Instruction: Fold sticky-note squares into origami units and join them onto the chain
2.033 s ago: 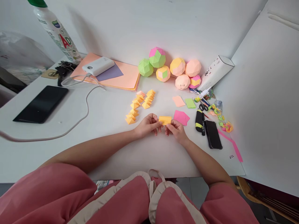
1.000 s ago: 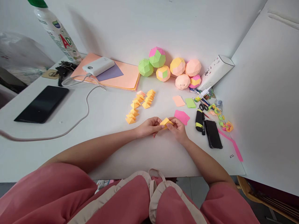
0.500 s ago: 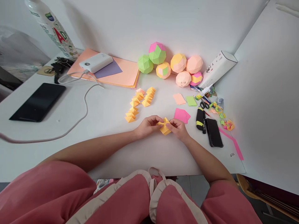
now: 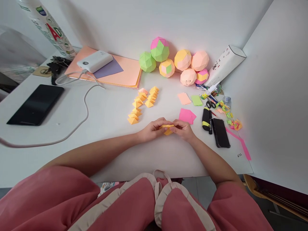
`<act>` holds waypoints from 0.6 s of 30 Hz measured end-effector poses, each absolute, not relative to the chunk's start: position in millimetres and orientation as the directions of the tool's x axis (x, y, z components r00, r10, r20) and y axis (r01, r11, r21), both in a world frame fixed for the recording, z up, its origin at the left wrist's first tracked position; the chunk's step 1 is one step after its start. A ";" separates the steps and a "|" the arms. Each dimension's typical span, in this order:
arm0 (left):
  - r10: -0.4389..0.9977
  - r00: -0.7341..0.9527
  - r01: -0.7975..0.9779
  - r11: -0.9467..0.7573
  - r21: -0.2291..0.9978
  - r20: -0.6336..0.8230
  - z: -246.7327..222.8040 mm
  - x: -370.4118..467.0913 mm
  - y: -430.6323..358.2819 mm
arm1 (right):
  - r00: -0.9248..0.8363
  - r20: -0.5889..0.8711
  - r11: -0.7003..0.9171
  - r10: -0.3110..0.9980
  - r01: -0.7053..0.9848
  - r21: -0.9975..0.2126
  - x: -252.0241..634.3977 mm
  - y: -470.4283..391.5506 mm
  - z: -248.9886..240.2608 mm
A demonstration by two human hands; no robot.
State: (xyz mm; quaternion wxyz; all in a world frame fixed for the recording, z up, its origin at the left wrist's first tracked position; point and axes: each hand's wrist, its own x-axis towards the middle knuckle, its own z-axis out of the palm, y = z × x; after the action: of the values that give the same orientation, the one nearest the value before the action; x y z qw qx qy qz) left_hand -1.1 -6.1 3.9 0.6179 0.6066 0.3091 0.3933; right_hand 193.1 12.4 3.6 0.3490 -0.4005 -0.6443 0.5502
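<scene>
Between my two hands is a folded piece of yellow-orange paper (image 4: 167, 130), partly covered by fingers and thumbs. My left hand (image 4: 154, 130) pinches its left side, and my right hand (image 4: 183, 130) pinches its right side; the fingertips nearly meet along its far edge. Left of and beyond my hands, several folded orange paper units (image 4: 136, 112) lie in a row, with a second row (image 4: 152, 96) beside it. Just past my right hand lie pink paper sheets (image 4: 187, 116). Small peach sheets (image 4: 184, 98) and green sheets (image 4: 196, 100) lie farther back.
Several paper balls (image 4: 160, 50) stand along the back wall. On the right are scissors (image 4: 211, 104), a yellow-black cutter (image 4: 206, 118), a phone (image 4: 220, 133) and paper scraps. To the left lie a tablet (image 4: 36, 105), a cable, and a power bank (image 4: 95, 61) on peach paper.
The folded paper has turned from flat and spread out to a narrower, more closed view. My fingers have come closer together over its far edge. The camera view has shifted slightly.
</scene>
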 end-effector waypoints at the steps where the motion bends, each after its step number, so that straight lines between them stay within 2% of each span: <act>1: 0.856 0.509 -0.103 -0.046 0.994 0.093 4.9 -1.4 -6.3 | -0.437 0.003 0.068 0.899 0.133 -0.989 193.0 12.5 4.0; 6: 0.854 0.516 -0.147 0.009 0.989 0.069 0.8 -0.8 -6.3 | -0.444 -0.002 0.040 0.896 0.087 -0.995 195.0 14.4 3.0; 11: 0.892 0.452 -0.219 0.108 0.970 0.003 -7.0 2.9 -7.9 | -0.438 0.027 0.066 0.899 0.072 -0.995 197.9 16.0 -0.2; 18: 0.922 0.376 -0.205 0.181 0.962 -0.093 -8.0 5.0 -8.6 | -0.389 0.045 0.084 0.920 0.083 -0.993 197.6 15.5 -2.2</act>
State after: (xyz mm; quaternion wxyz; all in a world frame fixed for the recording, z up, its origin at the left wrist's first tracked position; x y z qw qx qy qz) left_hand 5.0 -8.6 -8.0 0.6734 0.4845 0.3701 0.4181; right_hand 197.6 15.5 -2.2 0.3828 -0.3988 -0.6289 0.5467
